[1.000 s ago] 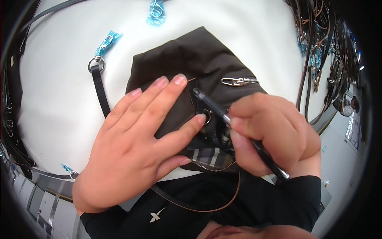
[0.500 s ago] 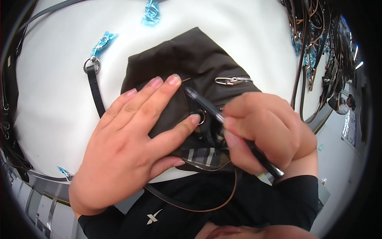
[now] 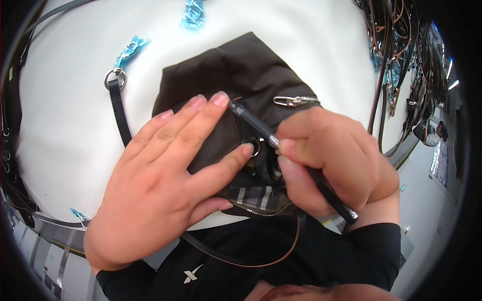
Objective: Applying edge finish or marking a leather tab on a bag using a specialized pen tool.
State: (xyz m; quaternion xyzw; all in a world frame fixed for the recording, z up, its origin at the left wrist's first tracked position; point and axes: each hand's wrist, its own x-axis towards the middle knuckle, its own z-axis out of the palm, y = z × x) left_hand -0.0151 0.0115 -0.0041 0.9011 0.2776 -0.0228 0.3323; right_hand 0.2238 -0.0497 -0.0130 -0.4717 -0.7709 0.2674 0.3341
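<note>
A dark brown bag [image 3: 201, 80] lies on the white work surface before me, its silver zip pull [image 3: 287, 101] showing on the right. My left hand [image 3: 160, 175] rests flat on the bag, fingers spread, the thumb tip beside a small metal ring [image 3: 256, 146]. My right hand [image 3: 331, 160] is closed round a black pen-like tool [image 3: 258, 126] with a silver band. Its tip meets the edge of a stitched strip near my left index fingertip; the exact contact is too small to tell. A plaid lining [image 3: 256, 197] shows at the bag's zipped opening.
A black strap [image 3: 118, 108] with a ring and blue-wrapped clasp lies left of the bag. Another blue-wrapped piece [image 3: 193, 14] is at the far edge. Many brown and black straps [image 3: 394, 55] hang at the right. A person [image 3: 433, 133] is in the right background.
The tool's tip has shifted slightly up and left, closer to my left index fingertip. My left hand stays almost in place on the bag.
</note>
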